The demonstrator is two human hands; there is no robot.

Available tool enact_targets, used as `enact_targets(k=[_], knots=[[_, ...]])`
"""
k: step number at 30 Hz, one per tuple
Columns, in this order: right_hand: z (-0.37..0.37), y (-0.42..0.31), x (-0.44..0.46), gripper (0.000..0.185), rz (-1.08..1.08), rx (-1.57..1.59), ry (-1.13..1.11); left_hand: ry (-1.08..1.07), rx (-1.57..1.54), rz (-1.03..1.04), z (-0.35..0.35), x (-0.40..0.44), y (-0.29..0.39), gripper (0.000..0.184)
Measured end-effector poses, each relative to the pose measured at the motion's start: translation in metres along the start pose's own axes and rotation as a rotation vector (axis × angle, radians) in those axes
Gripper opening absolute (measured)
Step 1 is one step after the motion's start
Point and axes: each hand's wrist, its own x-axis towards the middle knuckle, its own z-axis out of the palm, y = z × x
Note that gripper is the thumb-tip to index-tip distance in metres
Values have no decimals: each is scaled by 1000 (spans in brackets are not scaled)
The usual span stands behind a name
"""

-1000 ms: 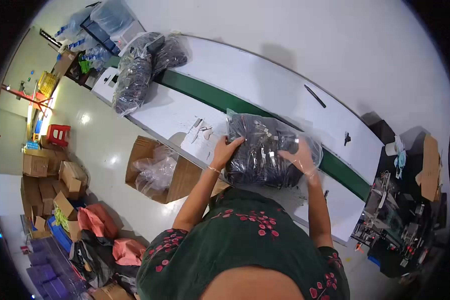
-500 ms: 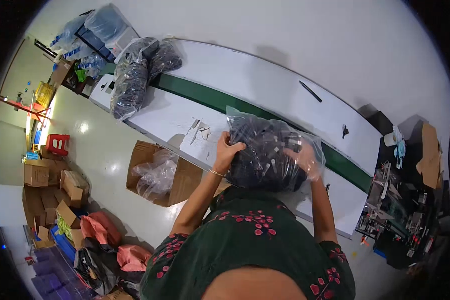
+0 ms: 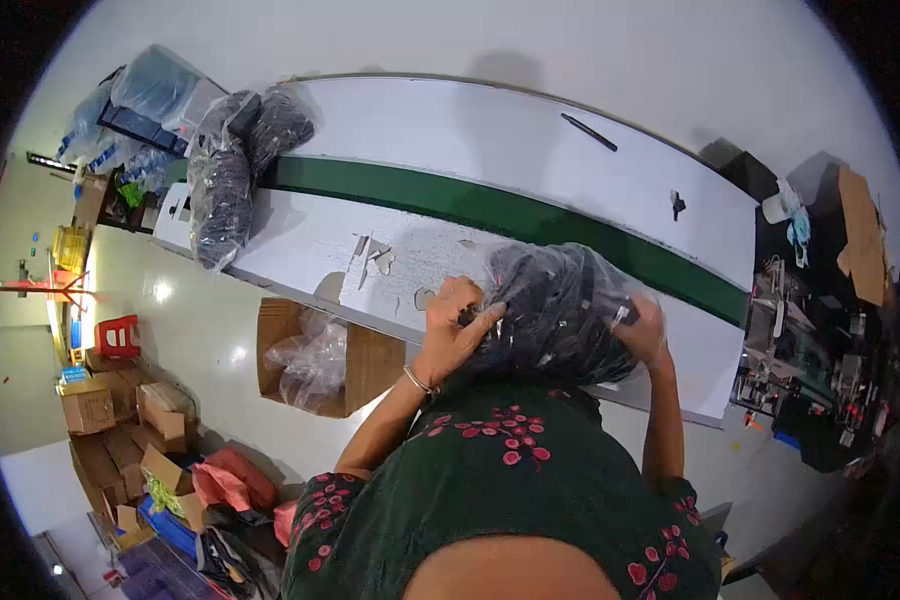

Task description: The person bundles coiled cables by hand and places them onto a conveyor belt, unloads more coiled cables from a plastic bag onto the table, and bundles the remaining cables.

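A clear plastic bag (image 3: 555, 305) packed with dark cables, some with shiny metal ends, rests at the front edge of the white table against my body. My left hand (image 3: 455, 325) is closed on the bag's left end, thumb on top, fingers bunching the plastic. At the other end, my right hand (image 3: 645, 330) grips the bag's right side, its fingertips partly hidden by the plastic. Left of my left hand, a patch of worn, peeling surface (image 3: 375, 258) shows on the table.
More filled bags (image 3: 225, 180) lie at the table's left end. A green strip (image 3: 390, 195) runs along the table, with a black pen-like object (image 3: 590, 132) beyond it. Below the front edge stands an open cardboard box (image 3: 370, 370) holding clear plastic. Machinery (image 3: 790, 340) is at right.
The bag has turned and its left end is now gathered in my left hand; its flat open-looking edge no longer stands up. The view has shifted slightly.
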Motion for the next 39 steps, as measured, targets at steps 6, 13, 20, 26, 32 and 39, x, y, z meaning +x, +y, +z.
enact_targets(k=[6,13,20,26,32,39], knots=[[-2,-1,11,45,-56,137,-57,98,-53,-200,5,-6,-4,14],[-26,21,-3,45,156,41,-151,266,-340,-395,10,12,29,11],[-68,17,-10,36,552,237,-260,366,-362,-257,-13,48,94,8],[-74,76,-26,31,684,418,-383,404,-232,-221,-16,48,75,18],[-69,68,-27,34,675,438,-411,822,13,-96,-31,56,119,14],[-63,68,2,32,468,74,-389,358,11,-390,-38,63,4,12]])
